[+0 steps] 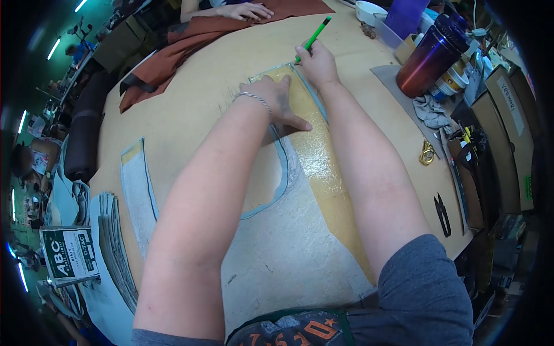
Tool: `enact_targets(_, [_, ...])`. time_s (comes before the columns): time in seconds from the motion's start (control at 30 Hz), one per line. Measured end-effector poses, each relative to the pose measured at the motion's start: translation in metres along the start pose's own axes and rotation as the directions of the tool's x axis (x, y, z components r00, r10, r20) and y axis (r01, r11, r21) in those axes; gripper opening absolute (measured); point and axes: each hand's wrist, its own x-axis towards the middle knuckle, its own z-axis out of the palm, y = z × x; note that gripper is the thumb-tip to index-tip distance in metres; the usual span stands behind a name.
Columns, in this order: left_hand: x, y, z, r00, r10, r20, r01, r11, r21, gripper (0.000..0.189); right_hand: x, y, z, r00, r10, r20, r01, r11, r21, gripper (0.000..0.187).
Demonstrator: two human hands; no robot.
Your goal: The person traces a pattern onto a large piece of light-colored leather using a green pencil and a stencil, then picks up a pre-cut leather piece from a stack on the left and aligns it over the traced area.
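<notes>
A large grey template [281, 242] with blue-edged curves lies on the tan table surface. Glossy yellowish tape [318, 155] covers its right strip and far end. My left hand [275, 101] presses down on the far end, fingers spread, with a twisted bracelet at the wrist. Just right of it, my right hand [320, 65] grips a green pencil [319, 33]. The pencil's lower end is at the template's far corner; its tip is too small to make out. My left forearm hides part of the template's curved cutout.
Brown fabric [173, 56] lies at the far left, near another person's hand [246, 11]. On the right are a purple-red tumbler [433, 56], a gold wristwatch [426, 153] and thread snips [442, 215]. A rubber cement can [69, 255] stands left, near a narrow template [138, 190].
</notes>
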Motion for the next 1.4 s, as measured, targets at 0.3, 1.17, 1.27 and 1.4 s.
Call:
enact_targets(0.3, [0.005, 0.005, -0.008, 0.996, 0.019, 0.082, -0.014, 0.998, -0.061, 0.119, -0.014, -0.016, -0.006, 0.988, -0.147, 0.040, 0.152, 0.975, -0.161, 0.022])
enact_targets(1.17, [0.006, 0.000, 0.000, 1.000, 0.025, 0.007, -0.025, 0.997, -0.072, 0.111, -0.083, -0.018, -0.062, 0.994, -0.094, -0.053, 0.104, 0.964, 0.247, 0.016])
enact_targets(1.27, [0.008, 0.006, -0.002, 0.999, 0.033, 0.037, -0.030, 0.997, -0.071, 0.113, -0.050, 0.001, -0.046, 0.997, -0.076, -0.014, 0.077, 0.965, 0.251, 0.017])
enact_targets(1.4, [0.009, 0.004, 0.000, 0.998, 0.019, 0.051, -0.015, 0.997, -0.070, 0.115, -0.026, -0.005, -0.022, 0.995, -0.096, -0.004, 0.096, 0.989, 0.112, 0.018])
